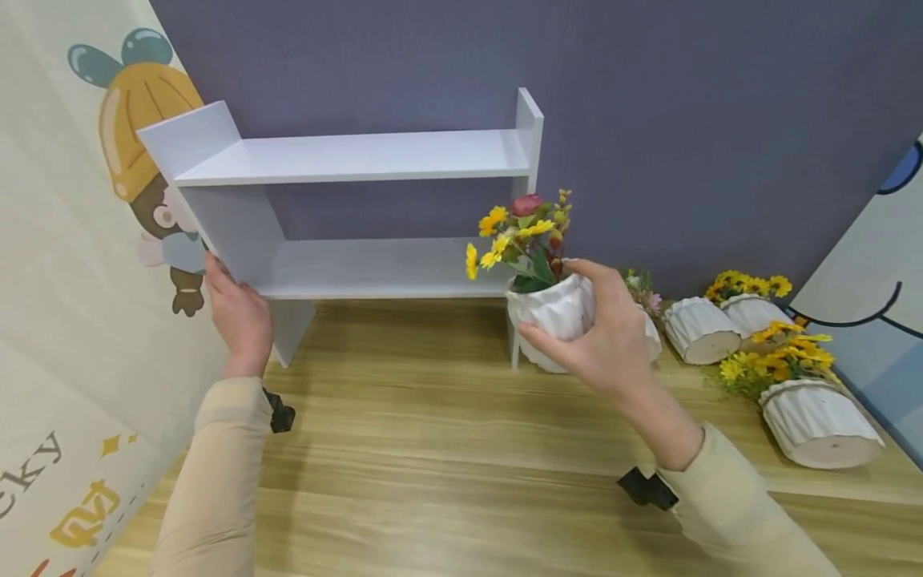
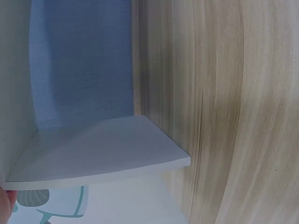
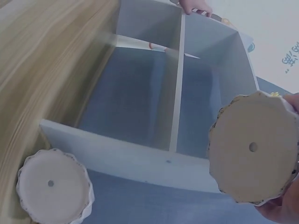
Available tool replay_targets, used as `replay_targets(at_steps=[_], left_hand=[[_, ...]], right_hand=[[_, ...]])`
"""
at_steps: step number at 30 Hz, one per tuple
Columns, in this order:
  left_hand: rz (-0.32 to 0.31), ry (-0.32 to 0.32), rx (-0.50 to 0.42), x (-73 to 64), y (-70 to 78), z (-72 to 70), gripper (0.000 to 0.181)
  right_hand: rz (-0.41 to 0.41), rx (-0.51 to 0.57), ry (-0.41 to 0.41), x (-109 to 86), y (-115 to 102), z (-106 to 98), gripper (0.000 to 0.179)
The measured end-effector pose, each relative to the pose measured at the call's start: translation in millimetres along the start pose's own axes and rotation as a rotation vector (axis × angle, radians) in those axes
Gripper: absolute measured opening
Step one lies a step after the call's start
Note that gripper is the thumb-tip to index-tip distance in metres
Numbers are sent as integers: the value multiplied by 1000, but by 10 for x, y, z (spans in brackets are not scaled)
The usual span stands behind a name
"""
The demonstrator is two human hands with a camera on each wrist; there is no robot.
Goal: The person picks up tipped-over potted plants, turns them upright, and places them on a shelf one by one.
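Note:
A white two-level shelf (image 1: 353,158) stands against the dark wall, with open space under its lower board. My left hand (image 1: 243,316) rests against the outer side of its left panel; in the left wrist view only a bit of that hand (image 2: 4,207) shows. My right hand (image 1: 613,332) grips a white fluted flower pot (image 1: 554,311) by its sides, in front of the shelf's right end. Yellow flowers (image 1: 497,250) and a dark red bloom rise from the pot. From the right wrist view, the pot's round base (image 3: 252,172) shows a small central hole.
Several more white pots rest on the wooden table (image 1: 433,465) to the right, one with orange-yellow flowers (image 1: 789,357) nearest the front. A pot with pink flowers (image 1: 652,303) is partly behind my right hand. A printed wall (image 1: 65,304) borders the left side.

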State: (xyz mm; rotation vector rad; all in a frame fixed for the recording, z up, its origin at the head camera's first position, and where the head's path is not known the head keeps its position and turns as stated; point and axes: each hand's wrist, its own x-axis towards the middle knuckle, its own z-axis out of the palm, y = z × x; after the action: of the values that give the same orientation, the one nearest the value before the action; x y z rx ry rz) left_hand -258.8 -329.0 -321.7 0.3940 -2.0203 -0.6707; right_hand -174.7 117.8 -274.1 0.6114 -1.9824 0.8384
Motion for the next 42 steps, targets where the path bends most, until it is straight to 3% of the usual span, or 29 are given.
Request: replay_targets(at_steps=[5,24,36,42], left_hand=[[-19,-9,-21,-6,20,0,55],[-34,-10,-38,-23,40,-17,54],[-36,-13,-42,-25,30,-4,53],[-44,-15,-50,-34,40,-6,54]], right_hand=[[-39,27,6,53,-29,65,78],[-24,79,14,271,-250,236,79],[-128,114,54,575,-439,342,74],[-189,114,112,773,-495,398,71]])
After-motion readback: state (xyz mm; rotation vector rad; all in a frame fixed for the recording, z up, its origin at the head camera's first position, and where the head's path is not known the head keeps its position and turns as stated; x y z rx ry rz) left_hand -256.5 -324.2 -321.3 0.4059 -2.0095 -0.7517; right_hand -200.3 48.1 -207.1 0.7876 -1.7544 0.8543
